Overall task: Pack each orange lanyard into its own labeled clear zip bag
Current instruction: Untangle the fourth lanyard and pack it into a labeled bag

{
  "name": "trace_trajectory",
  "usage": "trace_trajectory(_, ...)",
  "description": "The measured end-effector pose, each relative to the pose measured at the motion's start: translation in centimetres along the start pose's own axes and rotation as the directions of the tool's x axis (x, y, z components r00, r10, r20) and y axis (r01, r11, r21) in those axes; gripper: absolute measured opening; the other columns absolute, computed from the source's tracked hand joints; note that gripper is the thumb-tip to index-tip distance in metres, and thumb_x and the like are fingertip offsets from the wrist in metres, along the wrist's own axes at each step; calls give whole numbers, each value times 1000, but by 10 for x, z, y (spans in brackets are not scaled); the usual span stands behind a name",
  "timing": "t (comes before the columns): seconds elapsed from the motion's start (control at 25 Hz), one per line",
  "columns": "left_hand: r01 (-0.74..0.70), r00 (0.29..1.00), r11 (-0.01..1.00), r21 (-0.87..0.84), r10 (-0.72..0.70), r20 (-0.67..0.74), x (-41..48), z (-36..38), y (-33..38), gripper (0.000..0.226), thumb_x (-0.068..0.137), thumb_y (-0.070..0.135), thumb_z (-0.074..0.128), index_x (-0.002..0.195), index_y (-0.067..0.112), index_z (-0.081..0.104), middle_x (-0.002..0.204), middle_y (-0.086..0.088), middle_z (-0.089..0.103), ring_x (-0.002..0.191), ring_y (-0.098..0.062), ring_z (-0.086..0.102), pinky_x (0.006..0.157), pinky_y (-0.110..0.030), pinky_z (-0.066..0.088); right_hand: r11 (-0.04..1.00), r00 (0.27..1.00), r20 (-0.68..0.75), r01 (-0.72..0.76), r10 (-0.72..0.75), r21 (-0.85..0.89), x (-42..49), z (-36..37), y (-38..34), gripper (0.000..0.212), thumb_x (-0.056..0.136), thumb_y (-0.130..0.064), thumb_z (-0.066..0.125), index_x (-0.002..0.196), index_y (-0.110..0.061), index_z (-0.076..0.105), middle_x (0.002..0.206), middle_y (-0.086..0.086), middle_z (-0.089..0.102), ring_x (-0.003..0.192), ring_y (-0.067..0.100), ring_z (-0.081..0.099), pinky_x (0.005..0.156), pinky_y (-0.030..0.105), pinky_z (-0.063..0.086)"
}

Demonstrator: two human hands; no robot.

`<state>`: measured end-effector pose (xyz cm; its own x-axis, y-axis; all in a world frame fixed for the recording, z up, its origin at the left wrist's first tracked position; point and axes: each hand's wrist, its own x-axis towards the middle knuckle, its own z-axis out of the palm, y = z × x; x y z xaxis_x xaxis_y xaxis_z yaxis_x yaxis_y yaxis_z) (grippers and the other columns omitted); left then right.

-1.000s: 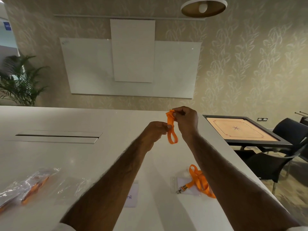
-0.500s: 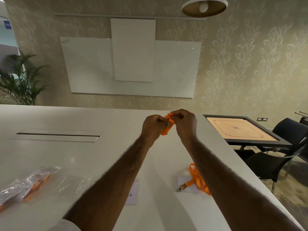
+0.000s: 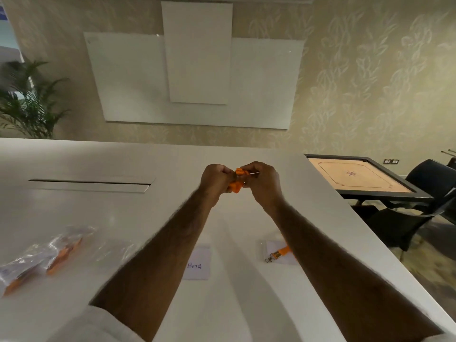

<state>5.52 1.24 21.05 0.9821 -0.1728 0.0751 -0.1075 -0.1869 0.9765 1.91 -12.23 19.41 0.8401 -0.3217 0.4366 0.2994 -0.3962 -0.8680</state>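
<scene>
An orange lanyard [image 3: 237, 180] is bunched into a small wad between my left hand [image 3: 216, 180] and my right hand [image 3: 261, 180], both closed on it above the white table [image 3: 98, 213]. A second orange lanyard [image 3: 280, 253] with a metal clip lies on a clear zip bag [image 3: 271, 248] near my right forearm, which hides most of it. A clear zip bag with a white label [image 3: 197, 265] lies between my forearms. At the left lie packed bags with orange lanyards [image 3: 44, 260] and an empty-looking clear bag [image 3: 111, 250].
A cable slot cover [image 3: 88, 185] is set into the table at the left. Past the table's right edge stand a carrom board [image 3: 357, 176] and a dark chair [image 3: 414, 213]. A plant [image 3: 27, 104] stands at the far left, whiteboards on the wall.
The lanyard hung as a loop from my hands one second ago; it is now folded into a tight wad between both fists. The view has tilted down slightly.
</scene>
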Motion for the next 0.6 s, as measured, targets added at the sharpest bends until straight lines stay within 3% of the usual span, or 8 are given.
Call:
trace_trajectory(0.12,102,976,993,-58,-89,197,-4,-15,-19,19,92,6,68,104,-9,68,103,-27,73,84,-30,75,73,-33,63,995,998,-24,-54,52,-88,-10,17,21,16,78,-1,72,77,-17,76,73,-7,72,65,8,68,55,17,52)
trace_trajectory(0.24,90,955,974,208,-144,261,-5,-29,-51,20,96,12,64,108,-3,70,105,-17,74,94,-29,72,80,-36,60,970,998,36,-44,54,-240,-26,35,43,28,78,2,68,68,-23,72,68,-11,68,64,5,64,57,21,49)
trace_trajectory(0.32,-40,965,887,459,-85,247,-4,-35,-77,22,98,14,60,108,-1,73,109,-15,73,97,-28,68,81,-33,53,923,991,131,22,31,-384,-41,50,56,24,81,2,63,75,-18,75,74,-7,67,67,12,64,60,26,51)
trace_trajectory(0.44,-213,961,686,696,19,276,-4,-47,-114,29,103,20,52,117,4,72,121,-12,70,112,-26,64,94,-29,48,812,958,283,124,53,-570,-66,71,70,22,87,-1,55,86,-16,72,88,-1,64,75,18,64,67,32,55)
trace_trajectory(0.6,-209,972,683,700,69,222,-7,-60,-158,38,105,30,48,136,11,59,142,-6,58,133,-23,51,111,-36,39,571,904,427,367,-30,-735,-100,86,87,15,93,-6,48,95,-13,62,101,7,55,79,26,61,61,36,50)
